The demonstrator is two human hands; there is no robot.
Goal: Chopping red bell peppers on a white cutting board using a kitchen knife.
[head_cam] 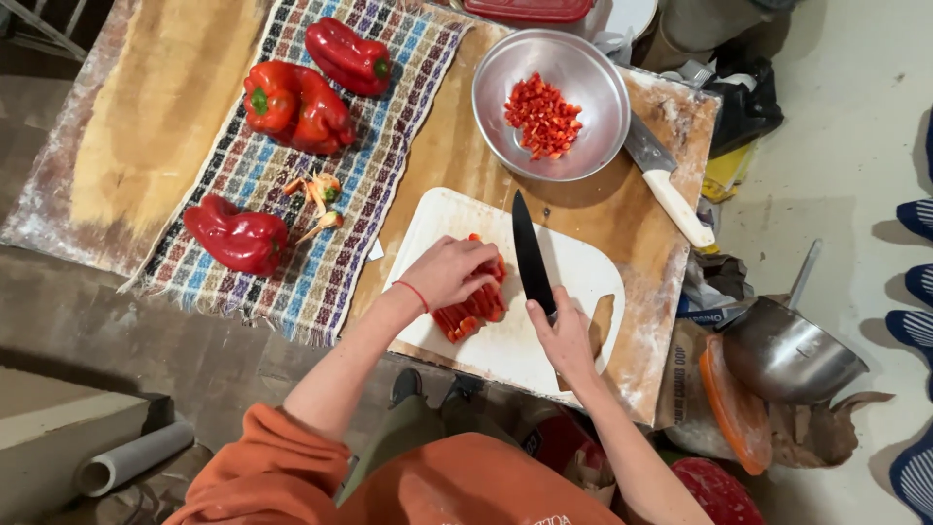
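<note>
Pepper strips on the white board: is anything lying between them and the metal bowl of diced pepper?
Only the black knife blade, held by the right hand, lies on the cutting board between the pepper strips under the left hand and the metal bowl. Beyond it, bare board and tabletop. The white-handled knife sits off to the bowl's right.

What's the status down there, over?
Left hand pressing pepper strips on cutting board. Right hand gripping knife. Nothing blocking.
</note>
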